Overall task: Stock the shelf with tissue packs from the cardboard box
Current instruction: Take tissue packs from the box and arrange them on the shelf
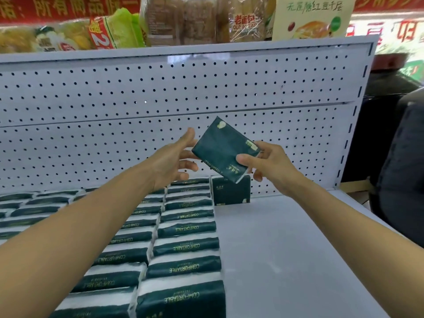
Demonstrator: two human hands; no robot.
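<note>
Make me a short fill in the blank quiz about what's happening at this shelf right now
1. The raised tissue pack is pinched by the ____ hand.
2. The left hand reaches toward the pack with its fingers ____.
3. One pack stands upright against the ____ behind the shelf.
4. The rows of packs fill the ____ side of the shelf.

Missing words: right; open; pegboard; left

Two bare forearms are seen, no sleeve reaching either wrist. Left hand (pixel 175 158) and right hand (pixel 268 167) are ungloved. No ring, watch or band is seen. Fingernails are kept short.
</note>
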